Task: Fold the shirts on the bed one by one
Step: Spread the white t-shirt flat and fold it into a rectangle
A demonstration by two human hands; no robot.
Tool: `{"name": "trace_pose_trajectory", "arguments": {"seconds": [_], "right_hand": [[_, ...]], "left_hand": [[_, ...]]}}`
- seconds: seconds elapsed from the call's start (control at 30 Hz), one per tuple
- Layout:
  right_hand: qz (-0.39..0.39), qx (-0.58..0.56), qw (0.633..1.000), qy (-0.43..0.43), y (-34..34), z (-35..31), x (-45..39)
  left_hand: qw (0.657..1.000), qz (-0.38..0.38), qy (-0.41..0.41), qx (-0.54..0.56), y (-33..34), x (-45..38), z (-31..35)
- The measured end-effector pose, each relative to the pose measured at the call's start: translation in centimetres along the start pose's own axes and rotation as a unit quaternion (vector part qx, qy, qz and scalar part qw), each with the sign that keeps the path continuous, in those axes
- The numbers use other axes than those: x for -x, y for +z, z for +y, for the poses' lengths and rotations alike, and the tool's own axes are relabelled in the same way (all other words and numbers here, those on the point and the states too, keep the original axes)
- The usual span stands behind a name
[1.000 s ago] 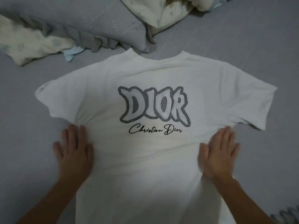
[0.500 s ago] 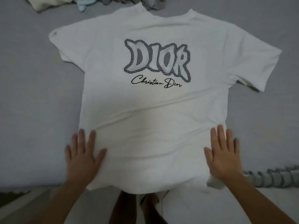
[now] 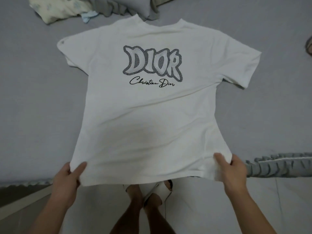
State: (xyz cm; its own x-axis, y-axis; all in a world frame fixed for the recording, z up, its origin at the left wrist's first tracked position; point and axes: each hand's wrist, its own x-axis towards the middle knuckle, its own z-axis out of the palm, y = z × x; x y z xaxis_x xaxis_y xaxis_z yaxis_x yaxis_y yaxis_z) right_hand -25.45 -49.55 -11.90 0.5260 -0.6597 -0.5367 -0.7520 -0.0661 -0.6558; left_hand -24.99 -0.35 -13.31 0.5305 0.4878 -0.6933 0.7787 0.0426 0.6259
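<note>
A white T-shirt [image 3: 152, 119] with a large grey printed logo lies spread flat on the grey bed [image 3: 33, 107], neck away from me, both short sleeves out to the sides. Its hem hangs slightly past the bed's near edge. My left hand [image 3: 67, 179] pinches the hem's left corner, thumb on top. At the right corner of the hem, my right hand [image 3: 231, 171] grips the cloth the same way.
Grey pillows [image 3: 135, 7] and a pale flowered quilt [image 3: 62, 9] are bunched at the far side of the bed, just beyond the collar. The bed's ruffled grey skirt [image 3: 278, 164] runs along the near edge. My legs and white slippers [image 3: 158, 190] stand on the pale floor below.
My hands slid down the shirt's sides from under the sleeves to the hem. They went from flat and pressing to gripping the two bottom corners.
</note>
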Motion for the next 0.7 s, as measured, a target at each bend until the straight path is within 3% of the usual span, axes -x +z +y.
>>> {"name": "trace_pose_trajectory", "arguments": {"seconds": [0.07,0.17,0.27,0.33,0.4,0.53,0.7], "right_hand": [[0.012,-0.009,1.0,-0.026,-2.2,0.9,-0.5],[0.055,0.005,0.998,0.044,-3.9,4.0,-1.6],[0.066,0.013,0.993,0.095,-3.1,5.4,-1.8],[0.058,0.031,0.994,0.092,-1.7,4.9,-1.4],[0.048,0.074,0.993,0.078,-0.6,4.2,-0.8],[0.018,0.123,0.99,0.069,-0.1,4.3,0.2],[-0.045,0.056,0.982,0.173,-1.8,5.7,1.1]], "left_hand": [[1.0,-0.002,0.005,0.0,-0.5,0.3,-0.5],[0.991,0.02,-0.009,-0.13,-1.0,1.0,-1.9],[0.983,0.036,-0.009,-0.182,-1.5,1.0,-2.8],[0.975,0.002,-0.006,-0.223,-1.5,0.5,-3.1],[0.982,-0.021,-0.02,-0.188,-1.3,-0.7,-4.1],[0.982,-0.013,-0.003,-0.186,-1.7,-2.0,-6.0],[0.974,-0.017,-0.042,-0.224,-2.7,-1.2,-6.4]]}}
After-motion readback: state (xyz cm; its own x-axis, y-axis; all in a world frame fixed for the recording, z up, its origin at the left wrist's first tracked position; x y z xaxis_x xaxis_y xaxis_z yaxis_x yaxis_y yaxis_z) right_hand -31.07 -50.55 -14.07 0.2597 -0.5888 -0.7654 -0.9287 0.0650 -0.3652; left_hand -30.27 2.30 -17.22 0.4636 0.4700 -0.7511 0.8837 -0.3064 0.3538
